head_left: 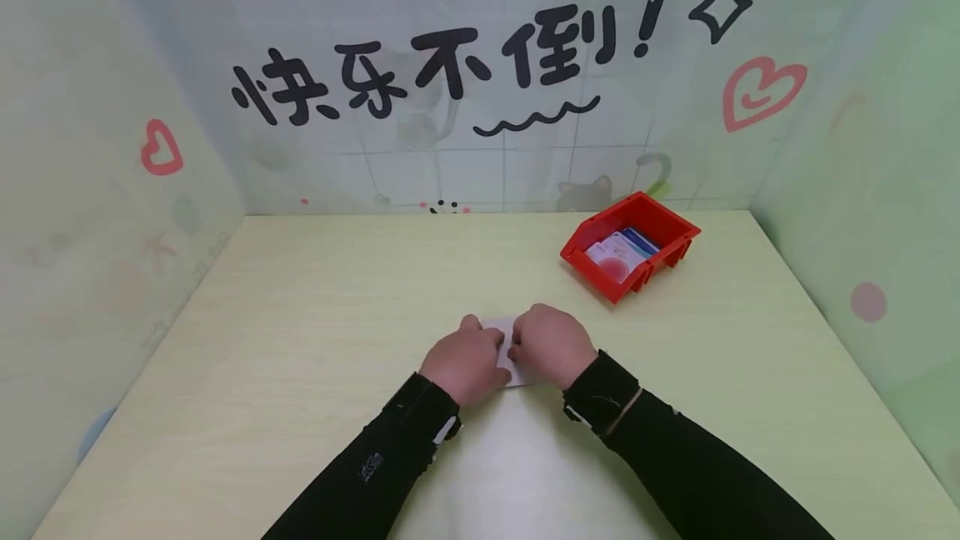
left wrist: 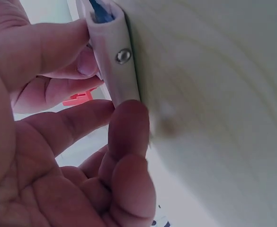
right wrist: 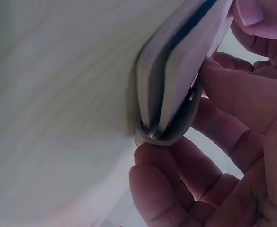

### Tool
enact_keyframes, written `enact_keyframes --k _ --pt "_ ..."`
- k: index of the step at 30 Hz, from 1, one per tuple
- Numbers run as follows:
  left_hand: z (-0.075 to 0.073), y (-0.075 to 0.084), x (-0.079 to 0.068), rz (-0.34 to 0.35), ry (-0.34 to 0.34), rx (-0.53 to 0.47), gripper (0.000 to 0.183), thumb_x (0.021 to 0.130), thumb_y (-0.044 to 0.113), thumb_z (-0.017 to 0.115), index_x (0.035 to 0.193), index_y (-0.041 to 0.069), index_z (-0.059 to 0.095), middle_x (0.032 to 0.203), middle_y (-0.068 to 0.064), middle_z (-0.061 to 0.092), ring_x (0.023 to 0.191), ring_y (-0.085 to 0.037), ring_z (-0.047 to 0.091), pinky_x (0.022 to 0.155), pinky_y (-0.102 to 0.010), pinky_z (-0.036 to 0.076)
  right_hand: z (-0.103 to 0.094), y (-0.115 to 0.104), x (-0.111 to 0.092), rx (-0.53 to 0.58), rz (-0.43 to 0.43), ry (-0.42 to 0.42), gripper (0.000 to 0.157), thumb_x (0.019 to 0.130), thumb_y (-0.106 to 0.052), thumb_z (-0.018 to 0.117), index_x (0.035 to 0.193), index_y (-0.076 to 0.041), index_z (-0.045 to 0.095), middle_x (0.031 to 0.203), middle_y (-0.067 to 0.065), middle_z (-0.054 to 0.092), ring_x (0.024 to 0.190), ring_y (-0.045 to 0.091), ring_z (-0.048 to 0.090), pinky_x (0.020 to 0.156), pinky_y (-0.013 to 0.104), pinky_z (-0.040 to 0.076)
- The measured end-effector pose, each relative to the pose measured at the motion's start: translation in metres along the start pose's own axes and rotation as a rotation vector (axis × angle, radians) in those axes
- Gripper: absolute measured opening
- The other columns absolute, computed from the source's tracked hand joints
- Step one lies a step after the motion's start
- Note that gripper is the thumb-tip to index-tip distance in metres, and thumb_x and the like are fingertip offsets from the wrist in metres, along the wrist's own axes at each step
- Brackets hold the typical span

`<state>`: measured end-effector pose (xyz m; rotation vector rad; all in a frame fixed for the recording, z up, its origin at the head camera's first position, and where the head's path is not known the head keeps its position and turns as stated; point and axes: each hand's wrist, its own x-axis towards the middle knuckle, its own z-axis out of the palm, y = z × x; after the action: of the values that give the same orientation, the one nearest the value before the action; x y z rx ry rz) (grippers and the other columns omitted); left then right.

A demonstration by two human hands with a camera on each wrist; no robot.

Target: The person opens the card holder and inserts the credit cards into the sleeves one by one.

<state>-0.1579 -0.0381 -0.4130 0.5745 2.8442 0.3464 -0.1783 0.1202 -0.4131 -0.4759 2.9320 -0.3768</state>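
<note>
A small pale pinkish wallet (head_left: 517,375) lies low over the table between my two hands. In the left wrist view, a round metal snap (left wrist: 123,56) shows on its edge, and something blue (left wrist: 102,13) sits inside its upper end. Two thick covers of the wallet (right wrist: 188,66) stand slightly apart in the right wrist view, with a rounded strap bridging them. My left hand (head_left: 467,362) holds one side by thumb and fingers. On the other side my right hand (head_left: 553,346) pinches the wallet near the strap. Both hands hide much of it from above.
Beyond my right hand, a red plastic bin (head_left: 658,219) stands on the pale wooden table (head_left: 337,298). Inside are flat card-like items (head_left: 618,253), pinkish and blue. Printed panels (head_left: 300,165) enclose the table at the back and both sides.
</note>
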Motion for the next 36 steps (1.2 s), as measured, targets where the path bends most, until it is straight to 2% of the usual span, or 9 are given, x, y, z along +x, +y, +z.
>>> enact_keyframes --k 11,23,36 --pt "-0.0005 -0.0004 -0.0020 0.025 0.011 0.034 0.031 0.095 0.033 0.076 0.110 0.007 0.070 0.090 -0.008 0.050 0.073 -0.018 0.049 0.060 -0.031 0.048 0.0018 -0.0008 -0.0015 -0.068 -0.020 0.033 0.018 0.087 -0.026 0.086 0.090 -0.009 0.081 0.075 0.003 0.068 0.070 0.017 0.057 0.074 0.034 0.058" --pt "0.0007 -0.0016 -0.0002 0.012 0.018 0.021 0.032 0.092 0.032 0.077 0.112 0.007 0.071 0.093 -0.009 0.052 0.064 -0.019 0.052 0.061 -0.033 0.050 0.0050 -0.0043 -0.0020 -0.097 0.006 0.056 0.017 0.088 -0.024 0.085 0.089 -0.008 0.079 0.076 0.005 0.066 0.070 0.019 0.058 0.073 0.035 0.059" --pt "0.0000 -0.0005 0.0005 0.009 0.025 0.039 0.033 0.092 0.034 0.078 0.110 0.008 0.072 0.093 -0.009 0.052 0.063 -0.019 0.053 0.062 -0.035 0.053 0.0069 -0.0065 -0.0013 -0.137 0.014 0.054 0.020 0.086 -0.025 0.086 0.089 -0.008 0.076 0.075 0.005 0.063 0.067 0.019 0.055 0.069 0.033 0.058"
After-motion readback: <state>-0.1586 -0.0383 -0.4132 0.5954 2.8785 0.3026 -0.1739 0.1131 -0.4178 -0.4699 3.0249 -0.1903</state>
